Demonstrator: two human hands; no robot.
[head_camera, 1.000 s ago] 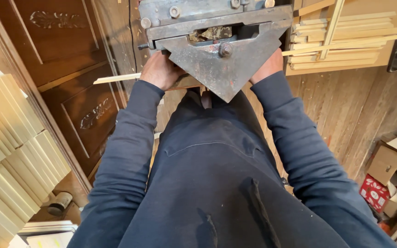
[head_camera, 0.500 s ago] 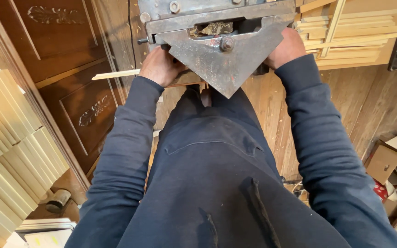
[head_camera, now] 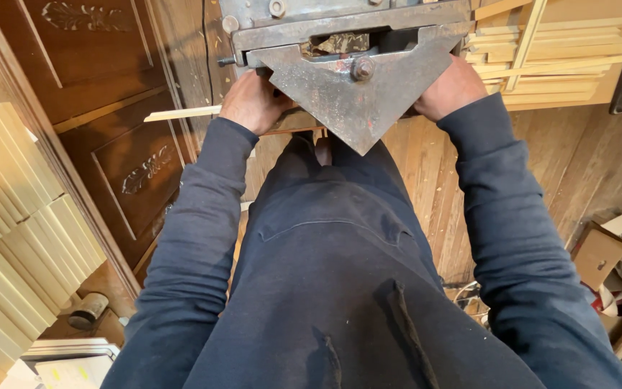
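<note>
Head view: person in dark blue top stands at a grey metal machine (head_camera: 358,68) at 12 o'clock, its triangular plate pointing down toward the body, dark carved wood door (head_camera: 109,108) at 10 o'clock, stacked pale wood strips (head_camera: 563,61) at 2 o'clock. Left hand (head_camera: 252,101) at 11 o'clock lies on a thin wood strip (head_camera: 181,114) sticking out toward 9 under the plate; right hand (head_camera: 453,88) at 1 o'clock rests by the plate's edge. Fingers on both are hidden behind the plate, grip can't be told.

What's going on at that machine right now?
A person in a dark sweatshirt stands at a grey metal machine with a triangular plate. The left hand holds a thin wooden strip that sticks out leftward; the right hand rests beside the plate. More wooden strips lie stacked behind it.
</note>
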